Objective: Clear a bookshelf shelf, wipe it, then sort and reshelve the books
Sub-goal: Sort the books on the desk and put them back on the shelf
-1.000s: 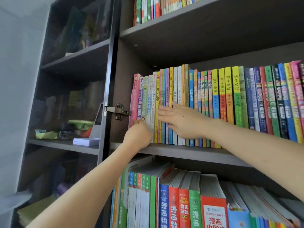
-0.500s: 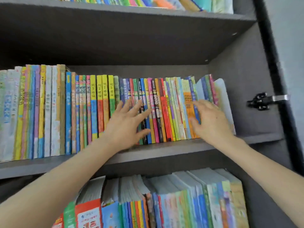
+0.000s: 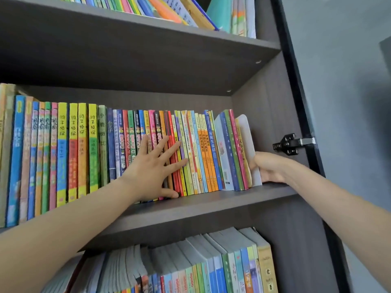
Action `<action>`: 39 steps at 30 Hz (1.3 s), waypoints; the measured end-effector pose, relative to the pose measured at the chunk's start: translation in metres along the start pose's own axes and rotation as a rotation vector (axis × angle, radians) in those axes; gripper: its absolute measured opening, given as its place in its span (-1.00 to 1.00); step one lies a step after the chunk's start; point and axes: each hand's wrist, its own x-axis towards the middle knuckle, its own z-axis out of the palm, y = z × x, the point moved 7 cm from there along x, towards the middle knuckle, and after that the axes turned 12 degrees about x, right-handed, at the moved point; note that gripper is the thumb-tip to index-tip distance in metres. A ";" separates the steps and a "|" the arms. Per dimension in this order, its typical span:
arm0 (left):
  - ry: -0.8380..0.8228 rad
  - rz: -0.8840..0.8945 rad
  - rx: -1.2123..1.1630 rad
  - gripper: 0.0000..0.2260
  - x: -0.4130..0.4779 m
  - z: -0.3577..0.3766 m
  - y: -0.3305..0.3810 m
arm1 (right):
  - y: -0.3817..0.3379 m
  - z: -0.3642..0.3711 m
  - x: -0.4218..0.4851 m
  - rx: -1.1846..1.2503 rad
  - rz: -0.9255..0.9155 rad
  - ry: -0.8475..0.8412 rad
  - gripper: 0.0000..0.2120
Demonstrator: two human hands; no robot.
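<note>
While the row of books stands on the middle shelf, left hand presses flat, fingers spread, on spines at centre; right hand, at three o'clock, curls around the white end book.

Both arms outstretched, left grip flat, fingers spread, right grip pinching white end book
</note>
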 end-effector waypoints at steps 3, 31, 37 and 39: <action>0.019 0.013 0.048 -0.25 0.000 0.008 -0.002 | -0.003 0.003 -0.002 0.034 -0.066 -0.116 -0.55; 0.295 0.049 0.074 -0.46 -0.019 0.026 -0.034 | -0.006 0.052 -0.004 0.238 -0.006 -0.462 -0.50; 0.249 0.058 0.129 -0.51 -0.047 0.041 -0.051 | -0.006 0.045 0.005 0.472 0.094 -0.396 -0.48; 0.252 0.048 0.127 -0.52 -0.055 0.045 -0.057 | -0.007 0.051 0.011 0.467 0.096 -0.362 -0.35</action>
